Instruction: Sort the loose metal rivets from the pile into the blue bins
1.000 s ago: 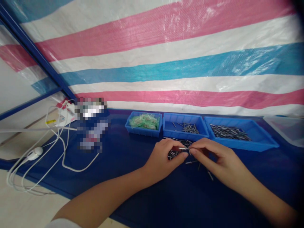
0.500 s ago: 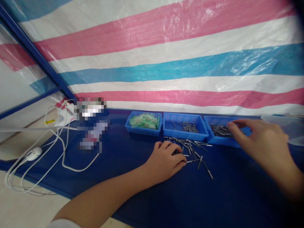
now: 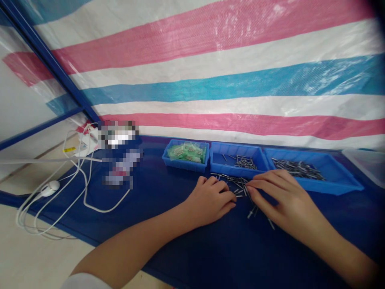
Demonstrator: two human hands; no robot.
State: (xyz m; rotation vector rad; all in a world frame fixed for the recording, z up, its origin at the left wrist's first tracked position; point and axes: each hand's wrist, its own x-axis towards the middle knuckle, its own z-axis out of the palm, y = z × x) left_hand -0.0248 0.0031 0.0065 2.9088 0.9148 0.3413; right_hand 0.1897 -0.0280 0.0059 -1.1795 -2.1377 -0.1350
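Thin metal blind rivets (image 3: 240, 181) lie in a loose pile on the blue tabletop, in front of the bins. My left hand (image 3: 210, 200) rests at the pile's left side, fingers curled inward and thumb close to the index finger; whatever they hold is hidden. From the right, my right hand (image 3: 279, 196) reaches to the pile with thumb and fingertips pinched together at a blind rivet. A few rivets stick out below its thumb. Behind the pile, the middle blue bin (image 3: 234, 148) and the right blue bin (image 3: 343, 176) both contain similar rivets.
A smaller blue bin (image 3: 168, 160) with green plastic packets (image 3: 188, 152) stands at the left of the row. White cables (image 3: 86, 192) and a plug (image 3: 50, 188) lie at far left. A translucent container (image 3: 367, 164) sits at right, before the striped sheet (image 3: 210, 88).
My right hand has moved left and down from the right bin to the rivet pile, its fingers now pinched. My left hand stays nearly in place. The view has shifted slightly.
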